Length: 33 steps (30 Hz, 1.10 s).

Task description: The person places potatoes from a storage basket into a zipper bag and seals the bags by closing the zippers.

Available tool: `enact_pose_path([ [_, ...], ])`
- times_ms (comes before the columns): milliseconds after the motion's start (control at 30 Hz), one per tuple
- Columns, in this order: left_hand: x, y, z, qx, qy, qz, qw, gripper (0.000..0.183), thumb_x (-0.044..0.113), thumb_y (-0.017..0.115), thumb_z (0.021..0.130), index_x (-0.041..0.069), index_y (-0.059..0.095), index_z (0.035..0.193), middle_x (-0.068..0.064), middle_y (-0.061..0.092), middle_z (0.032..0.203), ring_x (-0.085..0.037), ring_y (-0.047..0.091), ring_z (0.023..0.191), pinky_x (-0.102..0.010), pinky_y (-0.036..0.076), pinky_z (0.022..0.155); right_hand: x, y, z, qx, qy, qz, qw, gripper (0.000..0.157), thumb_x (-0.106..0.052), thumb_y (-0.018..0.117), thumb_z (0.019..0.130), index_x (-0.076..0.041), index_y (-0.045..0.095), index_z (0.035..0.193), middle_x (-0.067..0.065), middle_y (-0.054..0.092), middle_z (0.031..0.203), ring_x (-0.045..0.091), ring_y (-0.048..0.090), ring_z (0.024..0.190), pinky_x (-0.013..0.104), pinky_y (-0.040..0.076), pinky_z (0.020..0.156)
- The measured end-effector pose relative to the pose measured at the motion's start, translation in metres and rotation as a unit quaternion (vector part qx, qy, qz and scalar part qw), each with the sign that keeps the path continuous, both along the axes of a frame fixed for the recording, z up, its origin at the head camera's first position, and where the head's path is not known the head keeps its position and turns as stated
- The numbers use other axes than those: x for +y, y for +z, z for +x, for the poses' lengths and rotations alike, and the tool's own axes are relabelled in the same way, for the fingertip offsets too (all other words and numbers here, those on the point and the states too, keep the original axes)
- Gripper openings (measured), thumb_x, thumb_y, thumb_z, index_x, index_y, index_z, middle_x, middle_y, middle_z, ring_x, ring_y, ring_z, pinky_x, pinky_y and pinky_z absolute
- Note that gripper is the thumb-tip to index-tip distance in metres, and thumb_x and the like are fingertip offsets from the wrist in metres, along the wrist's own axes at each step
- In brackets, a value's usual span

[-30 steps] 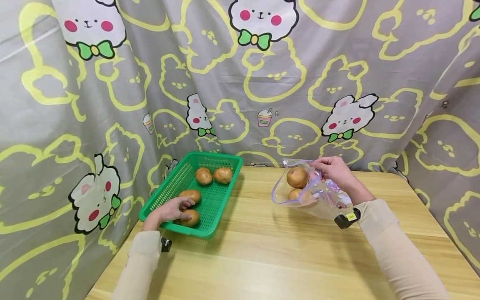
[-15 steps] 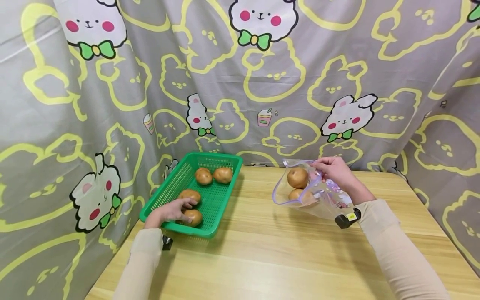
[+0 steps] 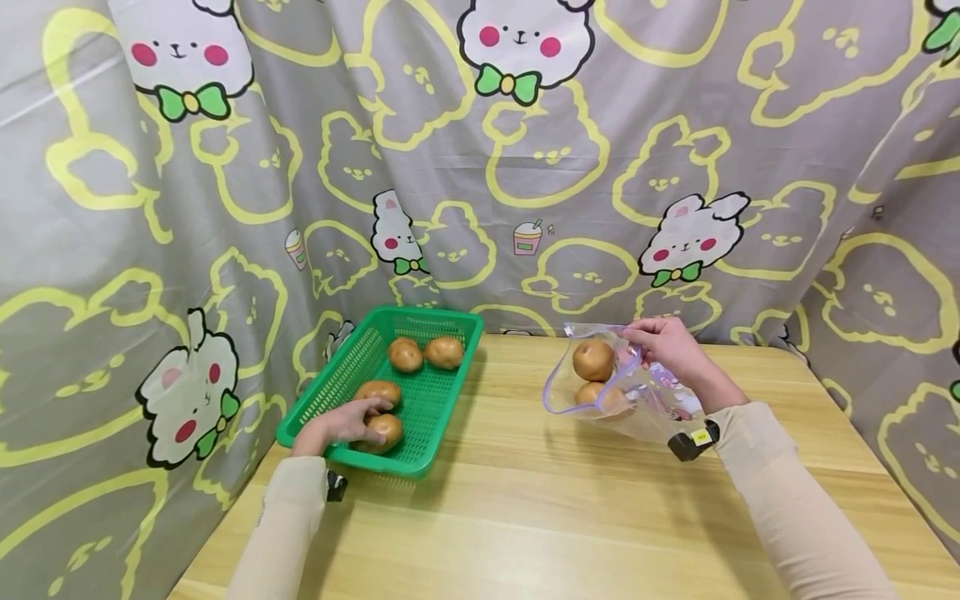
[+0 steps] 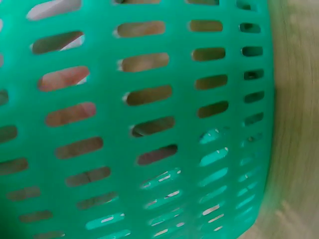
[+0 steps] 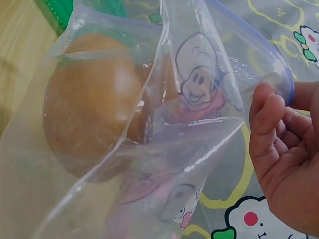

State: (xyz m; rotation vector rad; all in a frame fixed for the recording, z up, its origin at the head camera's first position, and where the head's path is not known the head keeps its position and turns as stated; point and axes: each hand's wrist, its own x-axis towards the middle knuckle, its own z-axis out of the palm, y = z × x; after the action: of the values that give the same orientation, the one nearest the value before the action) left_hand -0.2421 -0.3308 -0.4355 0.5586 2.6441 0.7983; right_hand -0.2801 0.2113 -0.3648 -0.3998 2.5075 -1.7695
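Brown and glossy-skinned: observing the near potato [image 3: 387, 430], lying at the near end of the green basket [image 3: 450, 398], partly hidden under the left hand [image 3: 341, 423]. Possibly risking a slip and a roll across the basket floor, from smooth skin and an only partial wrap. Likely risking a nudge to the second potato [image 3: 375, 389] just behind, from so tight a space for the fingers. Perhaps risking a snag or a tipped basket, from a wrist so close over the rim. Lying between thumb and bent fingers, thumb along the near side, fingers curling over towards the second potato; not managing to tell firmness of hold.

Farther out: seeing the far potatoes [image 3: 445, 352] side by side at the basket's back. Across the desk [image 3: 525, 517], finding the clear bag [image 3: 637, 421], pinched at its purple edge by fingers of the right hand [image 3: 671, 352]. Noting an upper bagged potato [image 3: 592, 361] close to the open mouth; possibly risking a spill, from support at one side only.
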Motion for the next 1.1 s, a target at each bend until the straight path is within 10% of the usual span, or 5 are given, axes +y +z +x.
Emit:
enact_pose_path([
  [567,0.014,0.029,0.007,0.094,0.114,0.091,0.9848,0.060,0.025,0.075,0.082,-0.001,0.049,0.128,-0.018,0.053,0.119,-0.028,0.056,0.098,-0.042,0.048,0.079,0.000,0.005,0.001,0.016,-0.012,-0.023,1.000,0.032,-0.019,0.059,0.095,0.012,0.062,0.100,-0.002,0.057,0.065,0.010,0.048,0.052,0.027,0.046,0.049],
  [1100,0.097,0.087,0.013,0.145,0.143,0.131,0.9703,0.063,0.040,0.072,0.082,0.010,0.043,0.130,-0.013,0.053,0.120,-0.028,0.057,0.094,-0.041,0.048,0.076,0.003,0.013,0.001,0.061,-0.026,0.061,0.996,0.033,-0.024,0.057,0.096,0.007,0.066,0.098,0.004,0.057,0.066,0.014,0.050,0.051,0.031,0.047,0.049],
])
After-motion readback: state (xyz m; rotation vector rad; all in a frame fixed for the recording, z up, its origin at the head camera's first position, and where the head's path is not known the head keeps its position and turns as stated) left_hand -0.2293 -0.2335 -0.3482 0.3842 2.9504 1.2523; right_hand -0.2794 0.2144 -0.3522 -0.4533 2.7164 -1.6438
